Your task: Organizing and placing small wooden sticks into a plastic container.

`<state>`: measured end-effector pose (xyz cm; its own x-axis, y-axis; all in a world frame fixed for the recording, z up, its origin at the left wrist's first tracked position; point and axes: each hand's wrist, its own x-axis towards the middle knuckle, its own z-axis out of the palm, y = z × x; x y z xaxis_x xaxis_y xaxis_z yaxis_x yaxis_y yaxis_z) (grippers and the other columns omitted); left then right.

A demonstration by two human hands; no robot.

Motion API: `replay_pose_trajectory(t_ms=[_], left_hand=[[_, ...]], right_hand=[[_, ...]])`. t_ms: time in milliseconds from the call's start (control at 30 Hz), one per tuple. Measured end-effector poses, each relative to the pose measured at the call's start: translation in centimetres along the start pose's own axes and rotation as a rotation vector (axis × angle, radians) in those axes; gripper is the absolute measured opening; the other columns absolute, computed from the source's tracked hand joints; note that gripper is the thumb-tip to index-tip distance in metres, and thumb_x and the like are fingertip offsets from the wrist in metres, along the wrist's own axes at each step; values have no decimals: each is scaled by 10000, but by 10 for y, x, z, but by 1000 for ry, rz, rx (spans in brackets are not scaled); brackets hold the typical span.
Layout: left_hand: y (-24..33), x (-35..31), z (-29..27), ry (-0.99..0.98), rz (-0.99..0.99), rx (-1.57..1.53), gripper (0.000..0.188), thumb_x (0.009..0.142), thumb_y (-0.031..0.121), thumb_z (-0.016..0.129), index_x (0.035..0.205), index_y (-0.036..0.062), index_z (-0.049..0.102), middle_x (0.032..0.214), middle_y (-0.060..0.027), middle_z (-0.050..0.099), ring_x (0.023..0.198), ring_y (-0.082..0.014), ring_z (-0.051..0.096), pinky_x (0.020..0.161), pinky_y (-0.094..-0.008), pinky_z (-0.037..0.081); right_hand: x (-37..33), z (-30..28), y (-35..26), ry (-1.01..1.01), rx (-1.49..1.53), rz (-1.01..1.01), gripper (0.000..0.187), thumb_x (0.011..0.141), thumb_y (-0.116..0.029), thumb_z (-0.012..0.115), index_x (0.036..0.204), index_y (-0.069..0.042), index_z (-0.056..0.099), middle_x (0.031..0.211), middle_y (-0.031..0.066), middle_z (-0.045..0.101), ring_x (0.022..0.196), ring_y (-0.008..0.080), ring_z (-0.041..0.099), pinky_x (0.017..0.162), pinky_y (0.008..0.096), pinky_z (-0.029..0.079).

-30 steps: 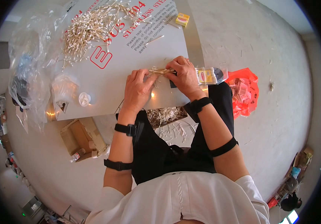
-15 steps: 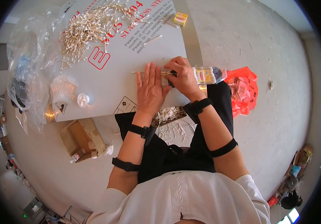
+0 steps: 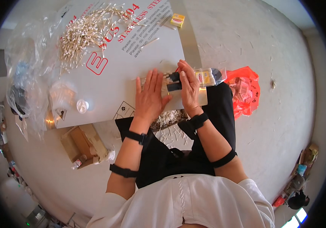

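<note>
My left hand lies flat, fingers stretched, over some cotton swabs on the film-covered metal table. Just to its right, my right hand stands on edge with its fingers straightened and nothing visibly gripped. Between the two hands are dark, blocky pieces whose kind I cannot make out; swab tips show beside them. Past the right hand, a clear pack of cotton swabs with a yellow label lies at the table's edge. A large heap of loose swabs covers the far left.
A small yellow box sits at the far edge. Clear plastic bags and a small white round tub are at left. On the floor are an open cardboard box and a red bag of packs. More swabs fill a container by my lap.
My right hand has uncurled from the dark pieces and turned on edge, uncovering them. My left hand stays flat beside them. The whole view has shifted slightly.
</note>
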<state>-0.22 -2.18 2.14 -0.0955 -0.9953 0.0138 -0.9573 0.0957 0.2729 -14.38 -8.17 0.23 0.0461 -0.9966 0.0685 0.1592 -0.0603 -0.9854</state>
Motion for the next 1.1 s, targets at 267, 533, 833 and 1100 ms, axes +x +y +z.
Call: replay_pose_trajectory(t_ms=[267,533,833,1100], left_hand=[[-10,9,1,141,-24,-11,777,911,412,612,1503,21,296,1573,-167,278,1477,-300,225,1184,-560,115],[-40,19,10,635,-304,-950,568,1055,365,393,1469,-21,342,1524,-183,348,1434,-275,299,1159,-383,256],[-16,35,17,635,-285,-1123,550,1043,380,407,1442,3,389,1481,-152,407,1372,-259,379,1132,-392,292],[-13,15,-6,515,-31,-311,230,713,67,728,910,79,610,993,-100,584,1014,-301,529,870,-413,412]], right_hand=[[-7,12,-1,15,-64,-45,352,1039,-194,470,1310,15,552,1439,150,479,1355,256,423,1124,353,318],[11,16,7,-23,-4,-37,373,1047,-238,461,1311,9,549,1420,155,503,1337,263,444,1106,344,340],[12,29,5,-72,83,42,402,1053,-251,461,1336,24,533,1403,121,513,1297,199,480,1117,323,366],[14,9,8,-2,79,53,353,1035,-217,496,1260,43,578,1347,140,558,1244,202,521,1061,313,407]])
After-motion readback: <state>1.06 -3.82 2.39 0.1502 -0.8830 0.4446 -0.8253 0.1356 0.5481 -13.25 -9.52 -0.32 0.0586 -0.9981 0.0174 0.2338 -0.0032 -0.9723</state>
